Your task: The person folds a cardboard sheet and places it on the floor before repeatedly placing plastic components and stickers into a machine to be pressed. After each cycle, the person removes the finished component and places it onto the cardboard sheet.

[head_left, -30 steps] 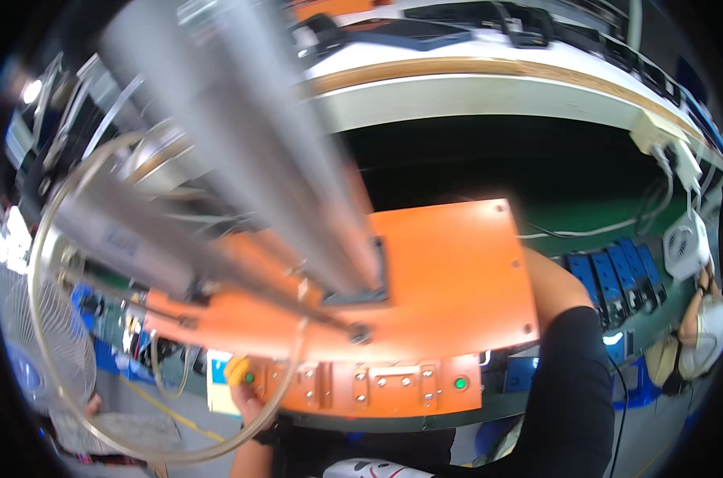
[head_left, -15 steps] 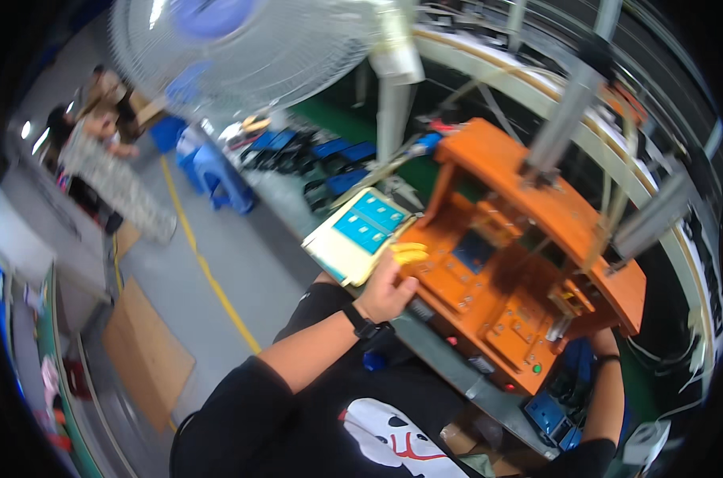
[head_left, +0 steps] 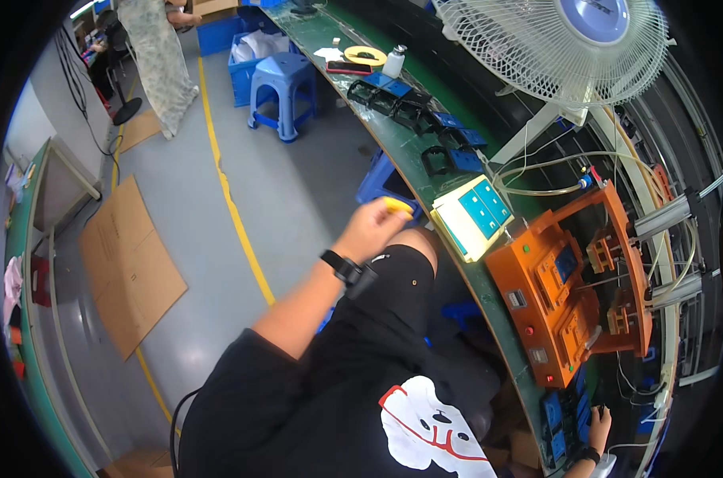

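Note:
My left hand (head_left: 368, 231), a dark band on its wrist, is raised over my lap, short of the bench edge. Its fingers are drawn together, with yellow coverings (head_left: 397, 207) like finger cots at the tips; anything pinched there is too small to make out. At the lower right, my right hand (head_left: 599, 430) is beside blue-and-black plastic housings (head_left: 554, 414); whether it grips one is unclear. Between my hands stands an orange press fixture (head_left: 529, 307) with a blue piece (head_left: 566, 264) in its upper nest. Beside it lies a pale-yellow stack with teal label sheets (head_left: 486, 209).
A white fan (head_left: 556, 52) stands behind the green bench (head_left: 361, 99). More black-and-blue housings (head_left: 413, 111), a white bottle (head_left: 394, 60) and a yellow roll (head_left: 366, 56) lie farther along. A blue stool (head_left: 283, 88) and flat cardboard (head_left: 130, 267) are on the floor; another person is beyond.
My view has swung left. My left hand has left the fixture's front edge and moved off the bench over my lap. My right hand remains at the far right end by the housings.

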